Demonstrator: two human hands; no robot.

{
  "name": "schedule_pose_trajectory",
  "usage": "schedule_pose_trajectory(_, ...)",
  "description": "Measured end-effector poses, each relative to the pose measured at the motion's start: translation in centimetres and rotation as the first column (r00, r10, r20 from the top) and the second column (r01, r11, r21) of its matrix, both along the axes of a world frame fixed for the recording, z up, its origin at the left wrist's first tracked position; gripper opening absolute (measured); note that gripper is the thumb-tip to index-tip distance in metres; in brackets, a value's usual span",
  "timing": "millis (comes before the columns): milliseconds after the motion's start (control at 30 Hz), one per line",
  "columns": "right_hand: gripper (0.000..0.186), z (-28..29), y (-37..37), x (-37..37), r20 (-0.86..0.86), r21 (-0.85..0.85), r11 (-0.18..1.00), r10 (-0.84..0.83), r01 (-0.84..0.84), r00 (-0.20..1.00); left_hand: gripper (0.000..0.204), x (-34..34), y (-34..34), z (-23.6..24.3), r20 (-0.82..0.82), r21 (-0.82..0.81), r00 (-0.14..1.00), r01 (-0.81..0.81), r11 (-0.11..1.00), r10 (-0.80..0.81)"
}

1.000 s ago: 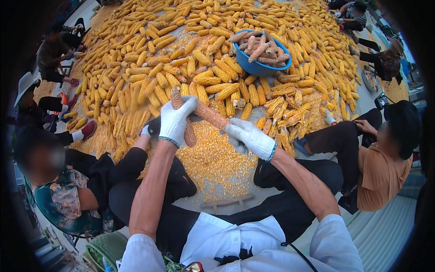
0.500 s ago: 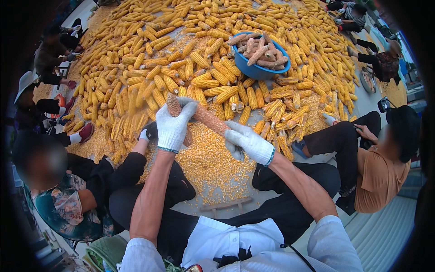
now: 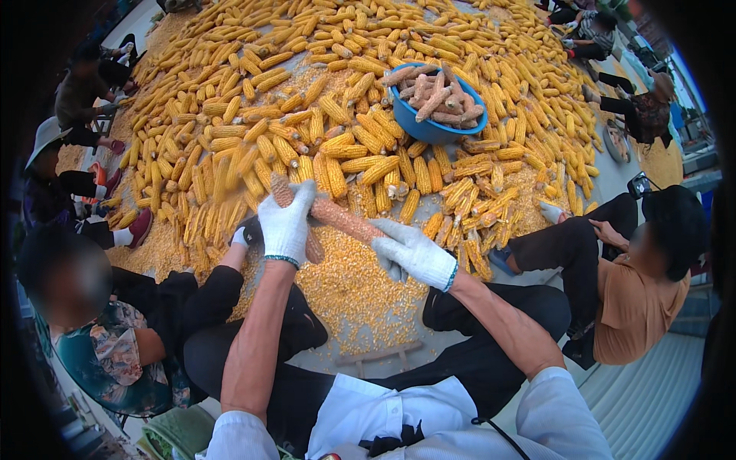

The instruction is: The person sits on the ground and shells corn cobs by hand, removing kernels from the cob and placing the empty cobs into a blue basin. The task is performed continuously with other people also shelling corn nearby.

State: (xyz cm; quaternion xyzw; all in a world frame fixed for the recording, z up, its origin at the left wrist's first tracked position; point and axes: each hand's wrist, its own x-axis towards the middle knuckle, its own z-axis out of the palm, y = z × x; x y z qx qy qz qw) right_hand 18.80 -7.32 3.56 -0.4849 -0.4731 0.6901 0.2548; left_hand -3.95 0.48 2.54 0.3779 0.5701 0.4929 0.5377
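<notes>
In white knit gloves with blue cuffs, my left hand (image 3: 285, 226) is closed around an upright, kernel-free pinkish cob (image 3: 280, 186) and lies against one end of a second bare cob (image 3: 345, 220). That second cob slants down to the right, where my right hand (image 3: 406, 251) is closed on its other end. Both hands are raised over loose yellow kernels (image 3: 360, 295) between my dark-trousered legs. Ahead of them lies a large pile of yellow corn ears (image 3: 230, 130).
A blue basin (image 3: 437, 134) of bare cobs sits on the pile. A seated person (image 3: 107, 353) is close on my left, another (image 3: 636, 307) on my right; several more line both sides. A small wooden bar (image 3: 378, 353) lies between my legs.
My hands and both cobs have shifted slightly down and to the left, still gripped the same way. The whole view has shifted a little too.
</notes>
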Motion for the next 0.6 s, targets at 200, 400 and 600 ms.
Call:
schedule_pose_trajectory(200,0.049,-0.8,1.7,1.6,0.016,-0.018,0.97,-0.244,0.244,0.97,0.031,0.2,-0.2,-0.9,-0.024,-0.195,0.999,0.029,0.98,-0.035)
schedule_pose_trajectory(400,0.039,-3.7,5.9,7.5,-0.103,-0.065,0.874,-0.486,0.482,0.868,0.034,0.5,-0.6,-1.2,-0.434,-0.21,0.763,0.431,0.878,-0.478)
schedule_pose_trajectory(600,0.041,-3.4,12.6,11.6,0.037,0.007,0.832,-0.555,0.555,0.831,0.036,1.6,-1.5,-1.4,-0.275,-0.214,0.801,0.488,0.846,-0.532)
